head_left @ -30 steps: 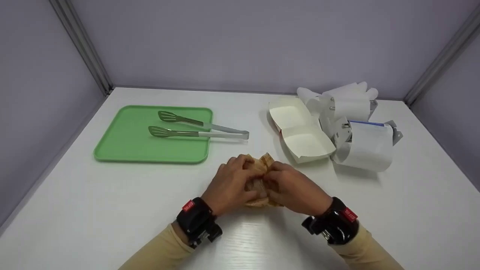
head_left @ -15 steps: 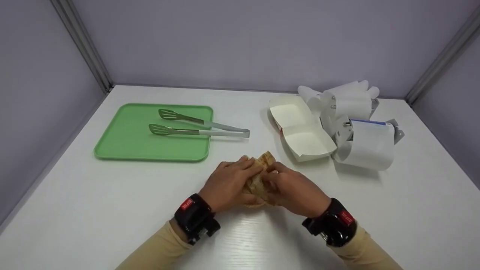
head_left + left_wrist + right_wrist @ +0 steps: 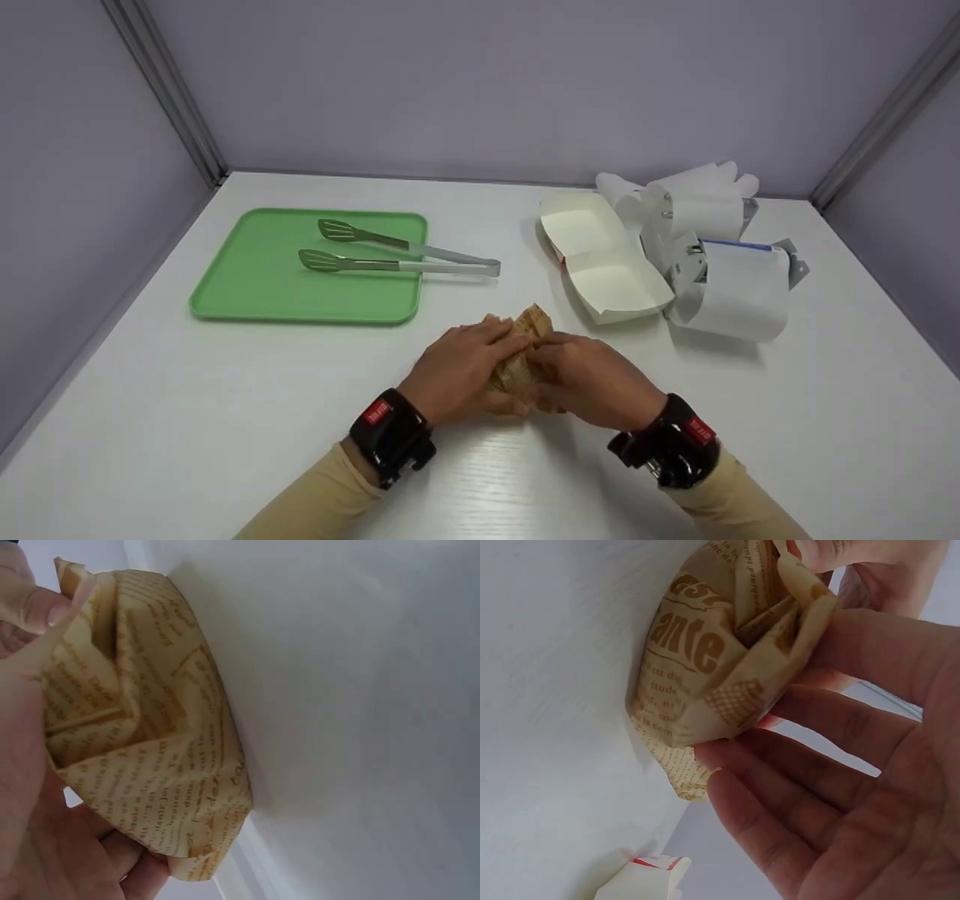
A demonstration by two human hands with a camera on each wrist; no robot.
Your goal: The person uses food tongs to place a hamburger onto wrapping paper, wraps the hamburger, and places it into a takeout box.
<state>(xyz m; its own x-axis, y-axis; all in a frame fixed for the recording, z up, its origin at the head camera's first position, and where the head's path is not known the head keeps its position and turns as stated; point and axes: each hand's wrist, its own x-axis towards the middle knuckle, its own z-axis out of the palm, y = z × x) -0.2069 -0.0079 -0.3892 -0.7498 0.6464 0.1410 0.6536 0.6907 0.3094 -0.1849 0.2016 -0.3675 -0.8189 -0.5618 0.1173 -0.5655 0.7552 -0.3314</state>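
Between both hands, at the front middle of the table, sits a bundle [image 3: 517, 375] wrapped in brown printed greaseproof paper. Its contents are hidden. My left hand [image 3: 454, 375] grips its left side, fingers over the top and thumb at the near edge. My right hand [image 3: 600, 379] holds the right side, its fingertips at the folds. In the left wrist view the paper wrap [image 3: 172, 765] shows creased, tucked folds. The right wrist view shows the same printed paper [image 3: 690, 645], with a loose pointed flap sticking out at the far end beside my right fingers [image 3: 757, 832].
A green tray [image 3: 247, 292] lies at the left, with metal tongs [image 3: 450, 267] resting partly on it. An opened cream paper box [image 3: 619, 281] stands right of centre. Beside it are white rolls on metal brackets [image 3: 746, 292] and a white glove-like shape [image 3: 697, 180].
My left hand has flattened over the bundle and its fingers have moved over the top. The paper between the hands is folded further inward. Tray, tongs and box have stayed put.
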